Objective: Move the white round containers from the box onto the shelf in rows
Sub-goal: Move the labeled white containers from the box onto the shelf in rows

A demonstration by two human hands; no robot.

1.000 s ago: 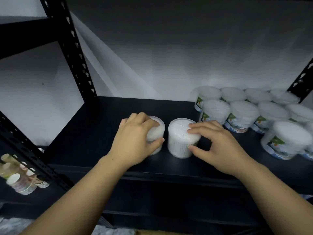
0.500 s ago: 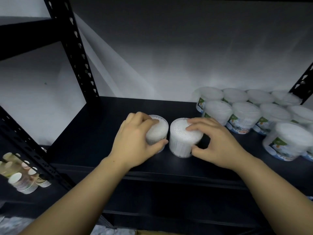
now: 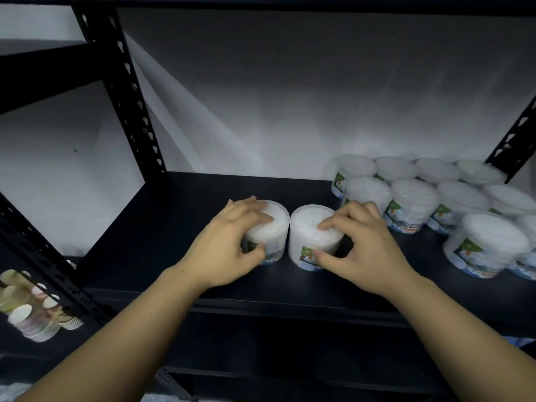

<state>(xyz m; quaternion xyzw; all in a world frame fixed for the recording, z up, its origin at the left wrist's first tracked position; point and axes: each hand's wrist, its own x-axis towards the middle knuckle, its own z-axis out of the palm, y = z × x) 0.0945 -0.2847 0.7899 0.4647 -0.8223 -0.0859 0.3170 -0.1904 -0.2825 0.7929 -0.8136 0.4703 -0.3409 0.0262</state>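
Observation:
Two white round containers stand side by side, almost touching, on the black shelf (image 3: 179, 227). My left hand (image 3: 226, 248) grips the left container (image 3: 272, 230), fingers over its lid and thumb on its front. My right hand (image 3: 359, 250) grips the right container (image 3: 307, 236) the same way, thumb by its green label. Both labels face me. Several more white containers (image 3: 412, 204) stand in rows at the shelf's right. The box is out of view.
A black perforated upright (image 3: 127, 91) stands at the shelf's back left and another upright (image 3: 513, 140) at the back right. Stacked paper cups (image 3: 32, 314) lie on a lower level to the left. The shelf's left half is bare.
Both hands have turned their containers, so the green labels now face me. The two containers have shifted slightly back and closer together.

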